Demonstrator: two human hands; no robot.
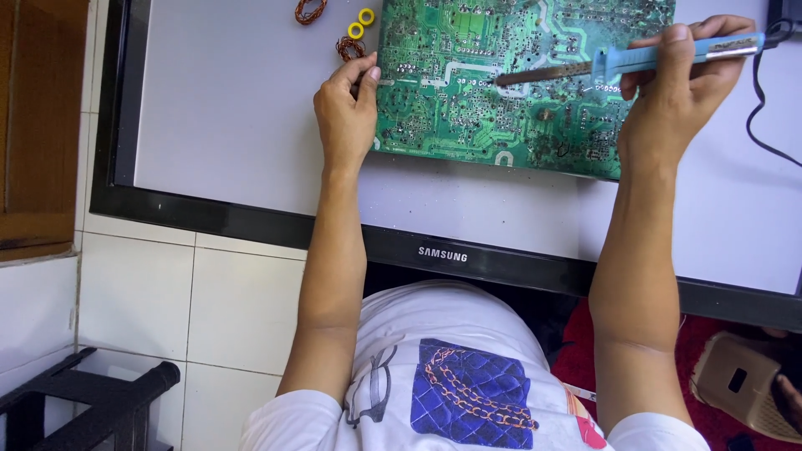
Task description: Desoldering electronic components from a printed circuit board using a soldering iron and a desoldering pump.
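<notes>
Nearest, the left hand (pixel 347 113) pinched the left edge of the green circuit board (pixel 468 100), thin, stiff and fragile, best held by its edges. Farther right, the right hand (pixel 681 92) gripped the blue-handled soldering iron (pixel 643 58), tip on the board.

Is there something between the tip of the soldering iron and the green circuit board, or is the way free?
Nothing visible blocks it. The soldering iron in the right hand already has its tip at the circuit board; the left hand rests at the board's left edge, apart from the tip.
</notes>
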